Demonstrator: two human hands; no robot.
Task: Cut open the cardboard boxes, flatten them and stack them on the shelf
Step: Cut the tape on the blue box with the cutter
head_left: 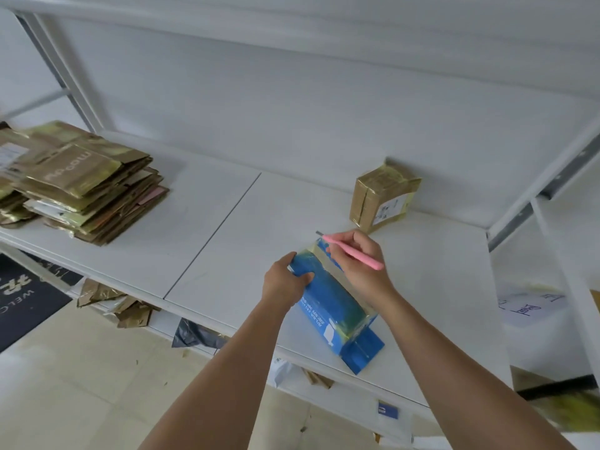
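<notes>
A blue cardboard box (328,303) wrapped in glossy clear tape lies on the white shelf board (227,228), near its front edge and right of the seam that divides the board. Its long axis runs away from the front edge, and a blue flap at its near end stands open, reaching the edge; what is inside cannot be seen. Near the back right corner of the board stands a small brown taped box (383,198) with a white shipping label, still sealed, well apart from the blue one. At the left end, close to the front edge, sits a tall stack of flattened cardboard (81,186), brown with shiny tape.

The left hand (287,280) grips the far left corner of the blue box, fingers curled over its top face and thumb on the side. The right hand (358,258) pinches a slim pink craft knife (352,250) like a pen, its short dark blade pointing left just past the box's far end; the heel of that hand rests on the box's top right edge. Both forearms reach in from the bottom of the view, bare, converging on the box.

Cardboard scraps (113,303) lie below the shelf, and a dark doormat (22,297) lies on the tiled floor at the left.
</notes>
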